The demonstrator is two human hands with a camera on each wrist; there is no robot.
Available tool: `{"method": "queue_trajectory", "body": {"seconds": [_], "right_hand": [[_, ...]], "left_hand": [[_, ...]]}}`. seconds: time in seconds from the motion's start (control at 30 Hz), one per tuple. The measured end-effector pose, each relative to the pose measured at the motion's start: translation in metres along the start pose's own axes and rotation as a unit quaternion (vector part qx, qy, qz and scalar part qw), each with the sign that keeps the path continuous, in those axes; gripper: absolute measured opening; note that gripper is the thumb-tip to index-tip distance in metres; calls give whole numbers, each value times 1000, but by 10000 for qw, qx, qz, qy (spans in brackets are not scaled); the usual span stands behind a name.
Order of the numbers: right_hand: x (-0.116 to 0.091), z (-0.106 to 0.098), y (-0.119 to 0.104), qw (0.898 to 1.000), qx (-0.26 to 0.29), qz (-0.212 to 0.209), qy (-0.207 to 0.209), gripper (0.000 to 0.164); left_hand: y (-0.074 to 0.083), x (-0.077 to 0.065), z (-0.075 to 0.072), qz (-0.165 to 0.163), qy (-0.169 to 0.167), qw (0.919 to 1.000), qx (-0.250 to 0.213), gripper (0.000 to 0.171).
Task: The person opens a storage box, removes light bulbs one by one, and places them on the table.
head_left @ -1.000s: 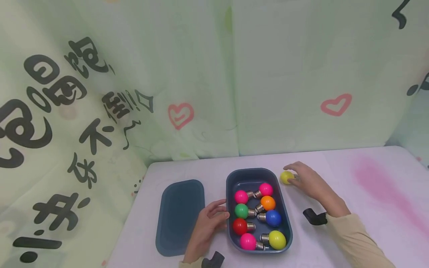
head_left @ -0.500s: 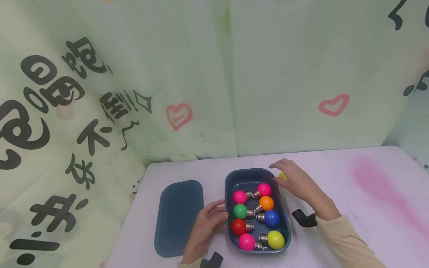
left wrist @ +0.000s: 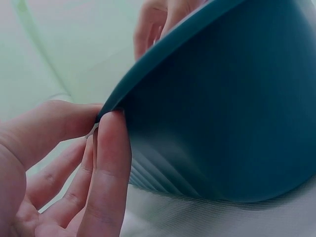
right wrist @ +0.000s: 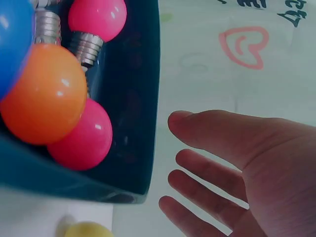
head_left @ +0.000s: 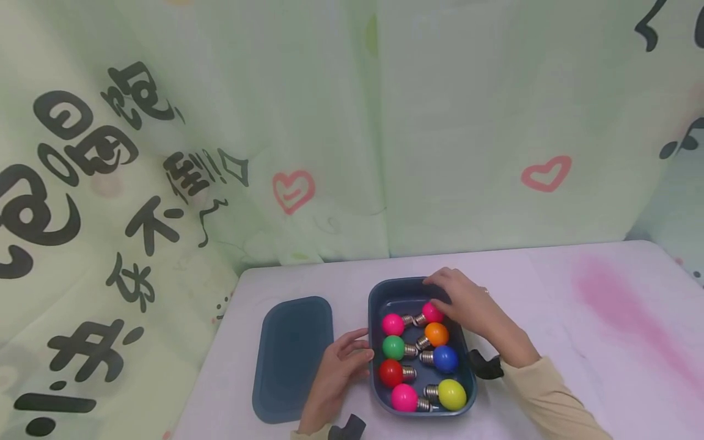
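The left hand [head_left: 341, 366] pinches the rim of a blue plastic tray [head_left: 404, 299] on the desk [head_left: 550, 342]; eight light bulbs [head_left: 437, 334] lie inside. The right hand [head_left: 467, 302], thumb and fingers apart and holding nothing, is at the far right corner. Just outside the tray shows a yellow bulb [right wrist: 88, 230]. A flat blue lid [head_left: 291, 360] lies to the left.
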State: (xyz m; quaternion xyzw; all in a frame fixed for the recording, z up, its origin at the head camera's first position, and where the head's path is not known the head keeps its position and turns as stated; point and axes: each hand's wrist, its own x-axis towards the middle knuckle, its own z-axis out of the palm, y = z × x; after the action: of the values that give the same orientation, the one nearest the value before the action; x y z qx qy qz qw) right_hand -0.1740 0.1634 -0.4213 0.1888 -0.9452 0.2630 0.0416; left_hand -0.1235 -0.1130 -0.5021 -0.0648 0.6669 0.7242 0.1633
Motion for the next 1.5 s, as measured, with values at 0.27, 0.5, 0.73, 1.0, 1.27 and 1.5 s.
{"method": "queue_trajectory", "body": {"seconds": [0.27, 0.5, 0.73, 1.0, 1.27, 1.5], "right_hand": [[5, 13, -11, 9996, -4, -154, -251, 40], [8, 18, -23, 9987, 12, -211, -471, 41], [12, 27, -29, 9970, 11, -491, -606, 39], [17, 38, -37, 9950, 80, -682, -721, 38], [19, 44, -35, 9926, -98, -980, -716, 36], [20, 49, -33, 9919, -282, -981, -756, 36]], "left_hand": [[1, -1, -1, -43, -4, 10000, 13, 51], [1, 0, -3, -59, -38, 10000, -11, 51], [-1, 0, -5, -32, -79, 9999, -54, 51], [2, -3, -3, 5, -128, 9999, -106, 51], [1, -2, -3, 27, -146, 9998, -113, 51], [2, -2, 0, 9, -150, 9997, -177, 52]]}}
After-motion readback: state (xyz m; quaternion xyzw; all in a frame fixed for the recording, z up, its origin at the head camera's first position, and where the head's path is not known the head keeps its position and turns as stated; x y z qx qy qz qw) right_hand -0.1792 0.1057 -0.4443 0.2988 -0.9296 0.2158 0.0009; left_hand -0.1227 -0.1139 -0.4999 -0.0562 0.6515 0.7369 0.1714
